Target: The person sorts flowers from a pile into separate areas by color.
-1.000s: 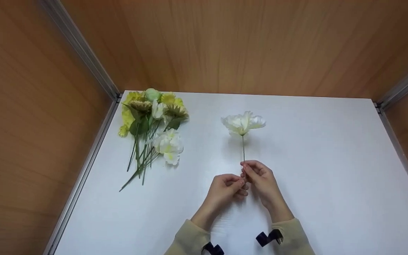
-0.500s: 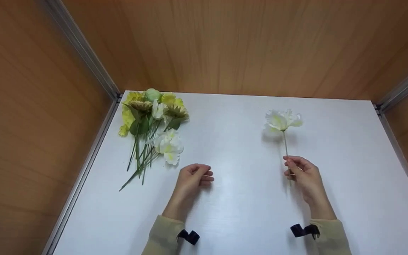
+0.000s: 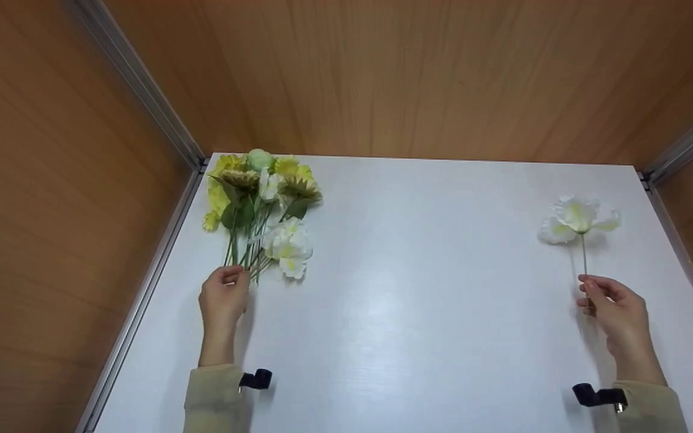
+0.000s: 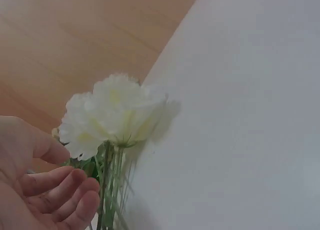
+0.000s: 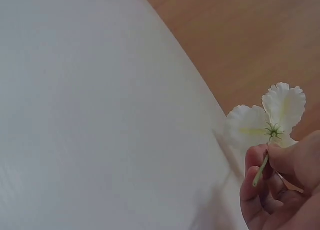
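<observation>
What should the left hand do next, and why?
I'd have the left hand gently pinch one stem from the stems: it seems relaxed beside them, gripping none, while the right hand holds a white flower.

1. You can't see the lower ends of several stems [image 3: 249, 240] in the head view; your left grip [image 3: 223, 294] covers them, and it may be touching some, though the angle is too poor to say.
2. Your overlapping flower bunch [image 3: 244, 213] hides some of its own blossoms, so you can't count them.
3. In your left wrist view, a white blossom [image 4: 115, 115] screens most of the bunch, and the stems run off the bottom edge.
4. In your right wrist view, your right grip [image 5: 280, 182] is cut off by the frame and hides part of the single white flower [image 5: 284, 107].
5. Your sleeves [image 3: 211, 394] leave the head view's bottom edge.
</observation>
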Demonstrator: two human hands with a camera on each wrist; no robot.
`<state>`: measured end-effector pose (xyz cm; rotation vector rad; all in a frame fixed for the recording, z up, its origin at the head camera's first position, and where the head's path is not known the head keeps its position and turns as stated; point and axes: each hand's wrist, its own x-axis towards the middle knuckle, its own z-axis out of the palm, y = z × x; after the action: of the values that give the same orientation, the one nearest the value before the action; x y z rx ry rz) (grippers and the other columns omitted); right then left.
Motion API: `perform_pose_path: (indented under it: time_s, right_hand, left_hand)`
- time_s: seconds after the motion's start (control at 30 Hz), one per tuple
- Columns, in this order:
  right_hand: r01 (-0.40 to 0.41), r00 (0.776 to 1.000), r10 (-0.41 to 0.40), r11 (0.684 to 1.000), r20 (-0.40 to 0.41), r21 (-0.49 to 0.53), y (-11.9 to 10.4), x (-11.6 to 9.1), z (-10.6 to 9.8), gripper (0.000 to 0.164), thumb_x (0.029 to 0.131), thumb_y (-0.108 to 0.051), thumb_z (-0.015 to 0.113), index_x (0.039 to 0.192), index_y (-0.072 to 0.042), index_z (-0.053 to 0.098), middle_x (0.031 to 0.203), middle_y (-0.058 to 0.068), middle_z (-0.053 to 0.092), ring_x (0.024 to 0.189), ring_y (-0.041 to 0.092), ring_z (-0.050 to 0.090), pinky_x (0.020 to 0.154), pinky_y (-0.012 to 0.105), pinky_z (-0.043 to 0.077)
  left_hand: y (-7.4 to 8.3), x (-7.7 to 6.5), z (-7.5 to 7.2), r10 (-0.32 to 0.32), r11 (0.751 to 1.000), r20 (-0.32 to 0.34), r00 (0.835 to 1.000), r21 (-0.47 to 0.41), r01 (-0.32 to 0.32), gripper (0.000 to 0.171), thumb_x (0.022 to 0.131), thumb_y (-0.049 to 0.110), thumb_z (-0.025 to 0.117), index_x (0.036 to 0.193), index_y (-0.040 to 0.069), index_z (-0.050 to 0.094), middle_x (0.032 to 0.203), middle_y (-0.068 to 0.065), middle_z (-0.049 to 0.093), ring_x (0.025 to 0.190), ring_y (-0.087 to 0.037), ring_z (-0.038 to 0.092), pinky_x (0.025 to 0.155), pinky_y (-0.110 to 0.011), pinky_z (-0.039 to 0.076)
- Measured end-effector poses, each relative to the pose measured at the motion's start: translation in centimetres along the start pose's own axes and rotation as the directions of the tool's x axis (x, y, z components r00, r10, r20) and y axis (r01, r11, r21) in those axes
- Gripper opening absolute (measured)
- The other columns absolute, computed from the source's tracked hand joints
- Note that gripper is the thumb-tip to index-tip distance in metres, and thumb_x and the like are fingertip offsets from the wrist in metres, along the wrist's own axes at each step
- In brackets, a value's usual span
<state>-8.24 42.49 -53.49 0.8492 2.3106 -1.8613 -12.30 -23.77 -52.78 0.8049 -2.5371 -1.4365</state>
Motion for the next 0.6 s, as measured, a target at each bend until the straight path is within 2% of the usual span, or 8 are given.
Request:
perform_pose_path:
  time_s: [0.13,0.33,0.47,0.6]
  right_hand:
    - [-0.005,0.997,-0.001,0.997,-0.075,-0.078,0.6,0.5,-2.5,0.022,0.113,-0.019,0.06,0.131,-0.011,0.071,0.1,-0.014,0.068,0.081,0.005,0.072,0.072,0.019,0.061]
    - [-0.021,0.989,-0.016,0.968,-0.144,-0.251,0.6,1.3,-4.2,0.04,0.116,-0.02,0.053,0.148,0.004,0.058,0.1,-0.012,0.063,0.077,0.001,0.071,0.069,0.019,0.061]
    - [-0.044,0.988,-0.009,0.942,-0.155,-0.333,0.8,1.7,-5.1,0.047,0.117,-0.024,0.048,0.155,0.004,0.052,0.113,0.0,0.063,0.078,0.0,0.07,0.07,0.02,0.061]
    - [-0.087,0.986,0.023,0.918,-0.168,-0.387,1.4,1.7,-6.3,0.051,0.118,-0.028,0.045,0.158,0.003,0.05,0.13,0.015,0.059,0.082,0.001,0.068,0.071,0.018,0.06]
  left_hand:
    - [-0.4,0.9,-0.9,0.066,0.986,0.038,0.997,0.148,-0.071,0.03,0.102,0.015,0.066,0.125,-0.002,0.074,0.116,-0.022,0.074,0.103,-0.036,0.07,0.077,-0.04,0.055]
    - [-1.4,1.2,-1.4,0.211,0.927,0.059,0.976,0.305,-0.219,0.022,0.099,0.007,0.069,0.113,-0.008,0.076,0.106,-0.026,0.073,0.098,-0.043,0.068,0.083,-0.054,0.053]
    - [-1.8,1.2,-1.0,0.274,0.897,0.062,0.96,0.344,-0.278,0.017,0.096,0.002,0.07,0.105,-0.01,0.076,0.098,-0.026,0.07,0.094,-0.044,0.066,0.082,-0.057,0.053]
    - [-1.6,1.5,0.5,0.308,0.88,0.086,0.948,0.352,-0.318,0.014,0.096,-0.002,0.07,0.105,-0.011,0.076,0.094,-0.024,0.068,0.09,-0.041,0.065,0.08,-0.055,0.055]
